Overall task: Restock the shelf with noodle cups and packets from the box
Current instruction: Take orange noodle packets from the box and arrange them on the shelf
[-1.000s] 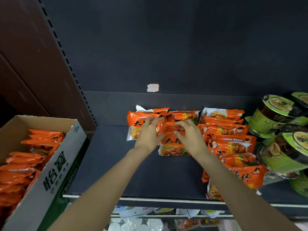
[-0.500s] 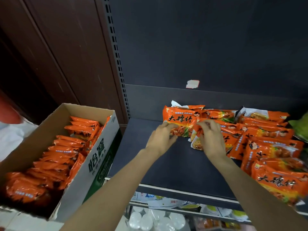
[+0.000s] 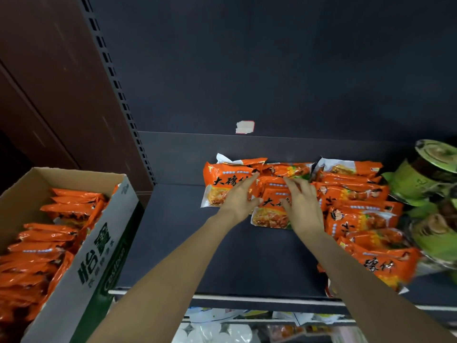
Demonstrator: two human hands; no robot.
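Note:
Orange noodle packets lie in rows at the back of the dark shelf [image 3: 210, 256]. My left hand [image 3: 238, 200] rests with straight fingers on the leftmost packet [image 3: 222, 184]. My right hand [image 3: 303, 206] lies with spread fingers on the middle stack of packets [image 3: 269, 214]. More orange packets [image 3: 358, 216] run along the right toward the shelf's front edge. The cardboard box [image 3: 81, 263] at the left holds several orange packets [image 3: 37, 246] standing on edge.
Green noodle cups [image 3: 427, 179] lie stacked at the far right of the shelf. A slotted upright [image 3: 118, 95] and a brown panel stand left of the shelf. A torn white label [image 3: 244, 127] sticks to the back wall. White goods show on the lower shelf [image 3: 222, 328].
Both hands have uncurled and now lie flat on the packets. The view has swung back to the right, bringing the green cups into sight again.

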